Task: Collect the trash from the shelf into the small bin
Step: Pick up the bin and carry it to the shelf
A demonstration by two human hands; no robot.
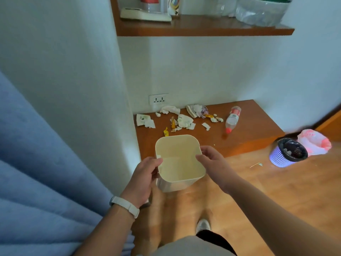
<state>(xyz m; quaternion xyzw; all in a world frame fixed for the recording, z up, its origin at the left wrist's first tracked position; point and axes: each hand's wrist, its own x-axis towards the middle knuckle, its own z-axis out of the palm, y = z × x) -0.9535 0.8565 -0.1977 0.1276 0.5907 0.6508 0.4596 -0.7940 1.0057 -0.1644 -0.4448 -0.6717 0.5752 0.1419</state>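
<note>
A small cream square bin [179,169] is held in front of me above the floor, empty inside. My left hand [144,176] grips its left rim and my right hand [212,161] grips its right rim. Beyond it, a low wooden shelf [258,124] carries scattered trash: crumpled white tissues [184,121], a torn paper wrapper [144,121], yellow candy wrappers [166,132], a crumpled pack [198,110], and a plastic bottle [232,119] with a red cap lying on its side.
A purple lattice basket [285,154] lined with a black bag stands on the wooden floor at right, a pink bag [315,140] behind it. An upper shelf [203,28] holds bottles and bags. A blue curtain [36,172] hangs at left. A wall socket [158,99] sits above the low shelf.
</note>
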